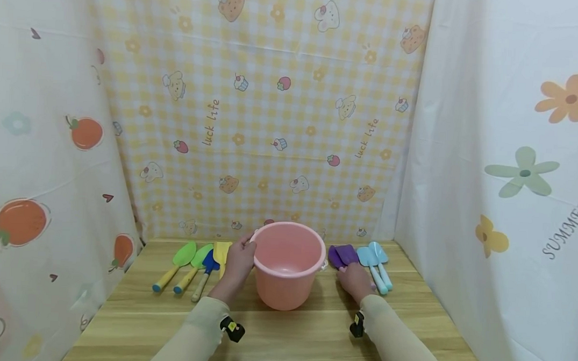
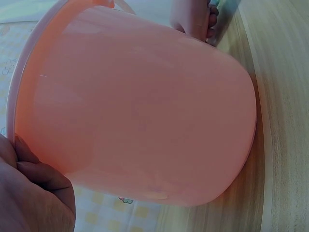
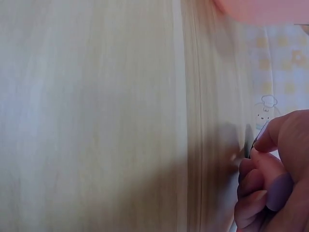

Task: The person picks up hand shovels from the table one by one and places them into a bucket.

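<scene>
A pink plastic bucket (image 1: 284, 290) stands upright on the wooden table. My left hand (image 1: 239, 264) grips its rim at the left, the fingers over the edge, as the left wrist view (image 2: 41, 188) also shows. To the right of the bucket, my right hand (image 1: 354, 282) holds a toy shovel by its pink handle (image 3: 267, 166), fingers curled round it. Two purple shovel blades (image 1: 347, 254) show just beyond that hand; which one belongs to the held handle is hard to tell.
Right of the purple blades lie two light blue shovels (image 1: 377, 260). On the left are two green shovels (image 1: 185, 254) with yellow handles, a dark blue one (image 1: 210, 263) and a yellow one (image 1: 222, 250), partly behind my left hand. Patterned cloth (image 1: 272, 120) hangs behind the table.
</scene>
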The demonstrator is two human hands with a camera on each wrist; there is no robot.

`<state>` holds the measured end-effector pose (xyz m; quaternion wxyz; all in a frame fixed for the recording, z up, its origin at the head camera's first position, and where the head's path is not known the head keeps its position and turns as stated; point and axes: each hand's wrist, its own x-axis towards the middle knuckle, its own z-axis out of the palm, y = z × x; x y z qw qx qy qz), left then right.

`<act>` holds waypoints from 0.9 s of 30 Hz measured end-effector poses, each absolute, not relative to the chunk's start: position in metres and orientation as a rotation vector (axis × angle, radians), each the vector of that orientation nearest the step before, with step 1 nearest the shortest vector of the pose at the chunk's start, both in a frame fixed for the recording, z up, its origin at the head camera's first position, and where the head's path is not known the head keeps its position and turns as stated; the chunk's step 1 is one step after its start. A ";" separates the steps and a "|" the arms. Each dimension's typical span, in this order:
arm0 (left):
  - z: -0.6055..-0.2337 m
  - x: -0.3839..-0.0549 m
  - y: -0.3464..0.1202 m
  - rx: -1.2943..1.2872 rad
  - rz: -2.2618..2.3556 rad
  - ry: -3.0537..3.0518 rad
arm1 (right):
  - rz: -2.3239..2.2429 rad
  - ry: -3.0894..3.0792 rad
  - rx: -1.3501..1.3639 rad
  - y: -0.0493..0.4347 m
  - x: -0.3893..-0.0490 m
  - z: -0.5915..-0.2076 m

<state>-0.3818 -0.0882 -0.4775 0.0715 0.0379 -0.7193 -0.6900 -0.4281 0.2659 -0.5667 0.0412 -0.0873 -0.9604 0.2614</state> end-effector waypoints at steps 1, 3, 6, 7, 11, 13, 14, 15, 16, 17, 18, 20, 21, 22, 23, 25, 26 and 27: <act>-0.478 -0.382 -0.088 0.112 -2.074 -2.161 | 0.816 -2.939 -0.259 0.265 -0.428 -0.566; -0.477 -0.381 -0.088 0.111 -2.072 -2.162 | 0.838 -2.935 -0.222 0.263 -0.428 -0.566; -0.477 -0.381 -0.088 0.116 -2.070 -2.164 | 0.851 -2.938 -0.179 0.260 -0.428 -0.563; -0.476 -0.381 -0.088 0.121 -2.070 -2.164 | 0.853 -2.942 -0.170 0.259 -0.427 -0.563; -0.476 -0.381 -0.087 0.124 -2.067 -2.163 | 0.909 -2.957 -0.169 0.254 -0.424 -0.558; -0.476 -0.381 -0.088 0.123 -2.065 -2.166 | 0.969 -2.958 -0.154 0.253 -0.423 -0.558; -0.476 -0.381 -0.088 0.120 -2.063 -2.169 | 1.007 -2.960 -0.141 0.253 -0.423 -0.558; -0.476 -0.381 -0.088 0.120 -2.060 -2.172 | 1.051 -2.959 -0.122 0.254 -0.423 -0.558; -0.475 -0.382 -0.088 0.121 -2.058 -2.174 | 1.097 -2.956 -0.104 0.255 -0.422 -0.558; -0.475 -0.382 -0.088 0.121 -2.058 -2.173 | 1.150 -2.951 -0.085 0.256 -0.422 -0.557; -0.474 -0.381 -0.088 0.120 -2.058 -2.172 | 1.197 -2.945 -0.073 0.257 -0.423 -0.557; -0.474 -0.382 -0.088 0.127 -2.052 -2.173 | 1.270 -2.927 -0.062 0.258 -0.423 -0.555; -0.474 -0.381 -0.088 0.127 -2.049 -2.171 | 1.281 -2.917 -0.063 0.259 -0.423 -0.554; -0.474 -0.381 -0.089 0.127 -2.047 -2.171 | 1.291 -2.904 -0.066 0.259 -0.423 -0.553; -0.474 -0.381 -0.089 0.125 -2.048 -2.171 | 1.287 -2.894 -0.069 0.259 -0.424 -0.552; -0.474 -0.381 -0.089 0.126 -2.043 -2.177 | 1.283 -2.876 -0.082 0.258 -0.424 -0.548; -0.474 -0.380 -0.088 0.125 -2.042 -2.178 | 1.279 -2.870 -0.084 0.258 -0.423 -0.546; -0.475 -0.380 -0.088 0.125 -2.042 -2.180 | 1.290 -2.864 -0.087 0.257 -0.423 -0.543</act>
